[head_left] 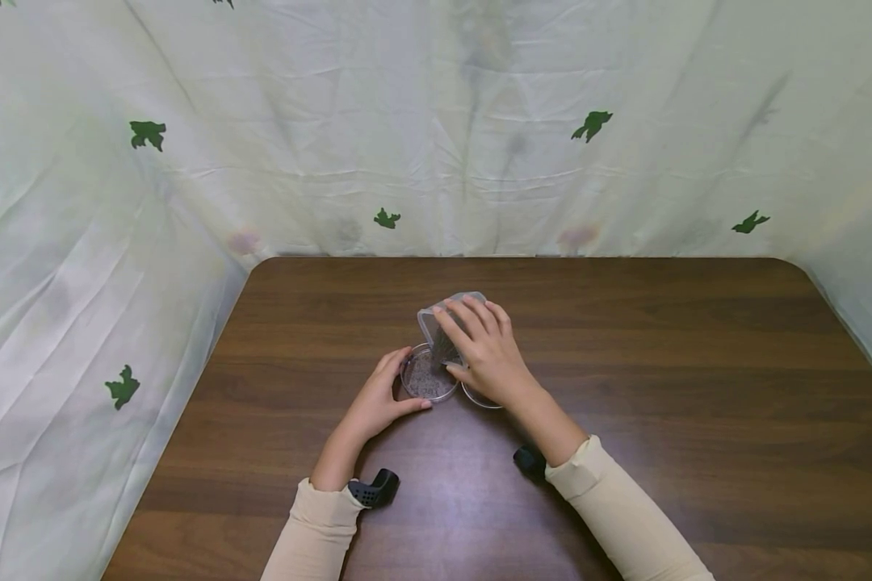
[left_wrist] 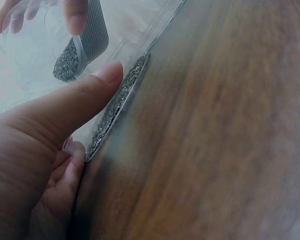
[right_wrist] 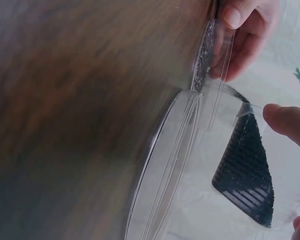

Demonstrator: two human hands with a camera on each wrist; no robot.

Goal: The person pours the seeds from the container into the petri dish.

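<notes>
Presently, the right hand (head_left: 490, 363) grips a tilted clear ribbed container (right_wrist: 285, 155) between thumb and fingers; dark granules (head_left: 425, 379) run from its lip into a clear round dish (head_left: 443, 399) on the wood-grain table (head_left: 625, 339). The left hand (head_left: 378, 403), spread part-wide, holds that dish's rim between thumb and fingers. A second clear dish (head_left: 485, 403) stands just beside it

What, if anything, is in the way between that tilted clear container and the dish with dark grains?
Nothing visible: dark grains run from the container into the grain-covered dish below. The second dish sits beside it, outside the stream.
</notes>
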